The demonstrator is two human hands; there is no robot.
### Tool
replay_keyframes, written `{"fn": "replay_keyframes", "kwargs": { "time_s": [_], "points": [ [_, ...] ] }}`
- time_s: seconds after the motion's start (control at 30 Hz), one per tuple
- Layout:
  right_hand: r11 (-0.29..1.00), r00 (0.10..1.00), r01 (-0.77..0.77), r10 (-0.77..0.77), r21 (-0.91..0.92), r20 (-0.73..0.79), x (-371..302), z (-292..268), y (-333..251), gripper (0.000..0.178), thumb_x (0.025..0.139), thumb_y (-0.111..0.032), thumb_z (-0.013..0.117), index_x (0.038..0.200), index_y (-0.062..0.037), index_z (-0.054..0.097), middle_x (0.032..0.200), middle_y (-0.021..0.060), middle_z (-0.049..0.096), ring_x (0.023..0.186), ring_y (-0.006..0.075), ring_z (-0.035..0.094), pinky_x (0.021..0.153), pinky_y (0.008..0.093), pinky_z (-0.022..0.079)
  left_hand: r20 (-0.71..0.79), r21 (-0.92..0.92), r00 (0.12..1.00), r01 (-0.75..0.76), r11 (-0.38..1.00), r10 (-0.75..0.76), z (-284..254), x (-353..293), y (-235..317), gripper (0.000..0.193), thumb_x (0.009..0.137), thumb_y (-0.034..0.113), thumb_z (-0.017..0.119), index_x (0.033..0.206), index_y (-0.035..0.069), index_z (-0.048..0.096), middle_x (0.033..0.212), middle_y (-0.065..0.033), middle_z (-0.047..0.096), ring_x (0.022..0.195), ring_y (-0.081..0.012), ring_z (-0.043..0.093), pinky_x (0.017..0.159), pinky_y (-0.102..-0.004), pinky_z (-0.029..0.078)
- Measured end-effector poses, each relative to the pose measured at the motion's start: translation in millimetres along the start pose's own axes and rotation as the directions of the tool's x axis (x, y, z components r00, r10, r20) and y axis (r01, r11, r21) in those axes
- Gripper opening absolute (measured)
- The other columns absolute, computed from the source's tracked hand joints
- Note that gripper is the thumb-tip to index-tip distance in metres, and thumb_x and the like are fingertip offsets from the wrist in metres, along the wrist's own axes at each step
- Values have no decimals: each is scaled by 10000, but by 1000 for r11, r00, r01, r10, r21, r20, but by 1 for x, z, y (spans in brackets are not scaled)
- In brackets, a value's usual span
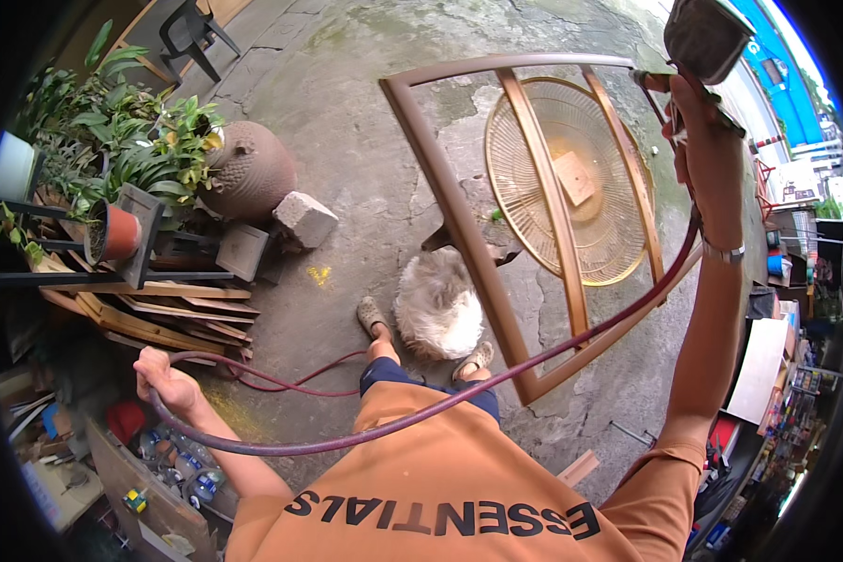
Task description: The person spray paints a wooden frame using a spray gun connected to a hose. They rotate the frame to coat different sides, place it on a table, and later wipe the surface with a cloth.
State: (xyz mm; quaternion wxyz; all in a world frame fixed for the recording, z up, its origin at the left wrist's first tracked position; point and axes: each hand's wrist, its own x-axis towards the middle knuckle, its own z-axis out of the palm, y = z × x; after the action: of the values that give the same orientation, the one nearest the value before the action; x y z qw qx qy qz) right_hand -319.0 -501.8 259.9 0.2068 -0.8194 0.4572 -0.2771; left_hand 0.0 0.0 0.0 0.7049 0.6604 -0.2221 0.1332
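My right hand [707, 155], raised at the upper right, is closed around a spray gun [674, 110] with a dark cup [707, 39] on top. A reddish-purple hose [375, 435] runs from the gun in a long curve across my body. Low on the left, my left hand [170, 382] is closed around the same hose. A brown frame with slats [448, 197] stands ahead, its upper right corner near the gun. Behind its slats shows a round gold wire-ribbed piece [525, 178] with a small square block [574, 178] at its middle.
A fluffy white animal [440, 304] is between my feet, close to the frame. To the left are a clay jar [250, 173], a concrete block [306, 221], potted plants [112, 136] and stacked wood strips [173, 314]. Hose loops lie on the floor. Cluttered shelves line the right side.
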Motion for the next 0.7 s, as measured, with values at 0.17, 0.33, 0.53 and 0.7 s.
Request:
{"fn": "replay_keyframes", "kwargs": {
  "time_s": [0.17,0.33,0.53,0.7],
  "points": [
    [995,992,-25,36,98,-119,44,10,110,392,941,-457,556,938,-120,756,573,-8,537,335,69,424,337,251,325,30,137,977,-214,967,212,6,-8,64,457,1021,192,418,596,112,269,596,14,228,555,-107,246,528,-288,175],
    [984,986,-18,46,178,-158,87,-4,212,393,936,-446,588,916,-84,741,611,3,534,330,57,377,310,235,276,14,305,969,-237,922,245,15,-84,139,438,1015,197,438,615,107,283,630,16,237,595,-110,253,552,-289,192],
    [994,991,-65,75,88,-115,130,-37,291,463,895,-557,552,961,-146,756,593,38,601,394,121,561,383,278,449,-4,417,977,-194,888,215,52,-169,222,438,1031,222,423,638,100,273,649,9,223,622,-121,251,575,-297,207],
    [996,983,-58,69,68,-173,159,-64,338,432,905,-546,545,975,-180,762,577,21,585,412,119,562,405,270,458,25,465,969,-229,855,245,97,-204,257,451,1024,240,444,634,85,280,643,0,231,611,-133,251,569,-300,208]
  ]
}}
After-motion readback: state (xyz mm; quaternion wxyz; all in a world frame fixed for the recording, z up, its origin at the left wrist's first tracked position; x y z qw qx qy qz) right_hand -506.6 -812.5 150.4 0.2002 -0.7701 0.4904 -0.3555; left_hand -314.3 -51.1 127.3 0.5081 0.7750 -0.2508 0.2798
